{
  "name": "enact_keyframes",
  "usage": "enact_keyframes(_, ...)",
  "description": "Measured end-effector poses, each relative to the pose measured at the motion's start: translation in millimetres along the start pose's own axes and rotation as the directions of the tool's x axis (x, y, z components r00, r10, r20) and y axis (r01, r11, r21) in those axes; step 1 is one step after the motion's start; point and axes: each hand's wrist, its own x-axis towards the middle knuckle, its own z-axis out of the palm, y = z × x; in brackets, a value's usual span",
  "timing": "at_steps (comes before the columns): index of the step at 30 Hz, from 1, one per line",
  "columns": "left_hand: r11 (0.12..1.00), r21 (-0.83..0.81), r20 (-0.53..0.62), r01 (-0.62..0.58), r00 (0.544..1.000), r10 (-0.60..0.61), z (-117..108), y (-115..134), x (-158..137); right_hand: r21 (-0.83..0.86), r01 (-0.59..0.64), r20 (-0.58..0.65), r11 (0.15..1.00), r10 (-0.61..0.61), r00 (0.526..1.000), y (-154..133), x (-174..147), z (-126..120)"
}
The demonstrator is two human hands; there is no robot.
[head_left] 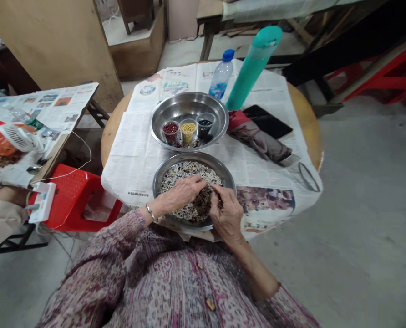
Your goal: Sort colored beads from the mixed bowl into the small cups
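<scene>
Tabletop (305,114), round and wooden, lies mostly under newspaper (134,155). On it stand a far bowl (189,104) and a near bowl (157,180), both metal. The left hand (182,191) and right hand (228,212) reach into the latter, fingers curled (whether they grip anything, I cannot tell). 3 cups (188,132) sit in the far bowl; mixed grains (180,172) lie in the near bowl.
</scene>
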Motion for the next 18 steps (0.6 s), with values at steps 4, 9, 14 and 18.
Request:
enact_keyframes(4,0.985,0.123,-0.139,0.119,0.985,-0.102,-6,-9,19,0.003,0.002,0.005,1.0,-0.002,1.0,-1,1,0)
enact_keyframes(9,0.975,0.119,-0.024,0.189,0.982,-0.188,-15,-17,24,0.008,0.015,0.006,1.0,-0.015,1.0,-1,2,-1)
enact_keyframes(14,0.993,0.002,0.121,0.115,0.986,-0.114,-22,-10,5,0.0,0.02,0.007,1.0,-0.02,1.0,-2,2,-2)
enact_keyframes(18,0.987,0.085,0.135,0.135,0.98,-0.146,-28,0,-27,-0.014,0.047,0.014,0.999,-0.047,0.999,0,1,-1)
